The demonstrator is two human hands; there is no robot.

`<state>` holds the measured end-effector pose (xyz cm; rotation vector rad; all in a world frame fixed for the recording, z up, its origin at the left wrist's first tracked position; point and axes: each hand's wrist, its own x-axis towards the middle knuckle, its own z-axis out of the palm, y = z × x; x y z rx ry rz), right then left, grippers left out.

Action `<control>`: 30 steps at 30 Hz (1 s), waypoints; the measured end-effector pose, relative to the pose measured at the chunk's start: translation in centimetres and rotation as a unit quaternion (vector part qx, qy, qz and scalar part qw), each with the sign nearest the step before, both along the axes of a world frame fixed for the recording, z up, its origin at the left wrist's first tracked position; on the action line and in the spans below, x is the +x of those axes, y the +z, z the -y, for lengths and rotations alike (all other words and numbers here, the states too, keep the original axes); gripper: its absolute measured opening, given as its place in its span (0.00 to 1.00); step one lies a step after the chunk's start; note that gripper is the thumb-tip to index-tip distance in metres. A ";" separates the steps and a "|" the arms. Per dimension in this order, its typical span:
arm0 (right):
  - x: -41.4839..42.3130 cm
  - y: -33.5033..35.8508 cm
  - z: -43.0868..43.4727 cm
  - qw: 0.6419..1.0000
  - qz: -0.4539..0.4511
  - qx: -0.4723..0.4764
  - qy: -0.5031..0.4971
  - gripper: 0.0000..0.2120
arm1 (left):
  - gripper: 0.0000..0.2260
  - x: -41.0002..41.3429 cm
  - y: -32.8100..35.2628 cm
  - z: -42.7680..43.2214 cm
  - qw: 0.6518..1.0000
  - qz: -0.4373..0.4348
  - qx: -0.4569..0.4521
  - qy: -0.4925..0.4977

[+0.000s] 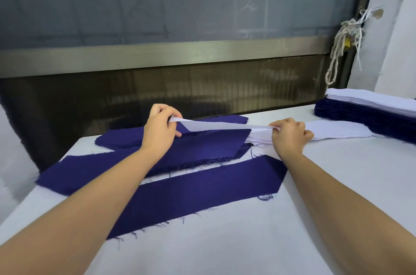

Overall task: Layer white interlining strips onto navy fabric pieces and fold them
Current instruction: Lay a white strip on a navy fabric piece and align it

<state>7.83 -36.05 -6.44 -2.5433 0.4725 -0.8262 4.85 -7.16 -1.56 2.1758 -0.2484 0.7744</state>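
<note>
Single fabric piece (195, 193) lies nearest on the table (337, 184). Fabric pile (202, 148) behind it. Strip pile (337, 131) to the right, mixed stack (371, 115) beyond.

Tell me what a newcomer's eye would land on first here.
The left hand and right hand pinch a white strip, stretched between them over the navy pile at the table's far middle. Nearer, one long navy piece lies flat alone. A navy-and-white stack sits far right.
</note>
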 end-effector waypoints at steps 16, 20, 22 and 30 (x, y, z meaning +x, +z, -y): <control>-2.6 1.5 1.5 0.965 0.081 0.213 0.132 0.06 | 0.10 -4.9 -1.9 -10.4 0.993 -0.087 -0.079 -0.017; -3.7 1.9 1.1 0.924 0.107 0.305 0.206 0.05 | 0.09 -5.8 -2.1 -11.7 0.991 -0.081 -0.105 -0.018; -4.0 2.0 1.0 0.909 0.121 0.334 0.219 0.05 | 0.08 -6.2 -2.2 -12.3 0.989 -0.079 -0.121 -0.006; -5.1 2.8 0.9 0.867 0.128 0.393 0.279 0.05 | 0.05 -8.0 -2.4 -13.8 0.964 -0.076 -0.254 -0.001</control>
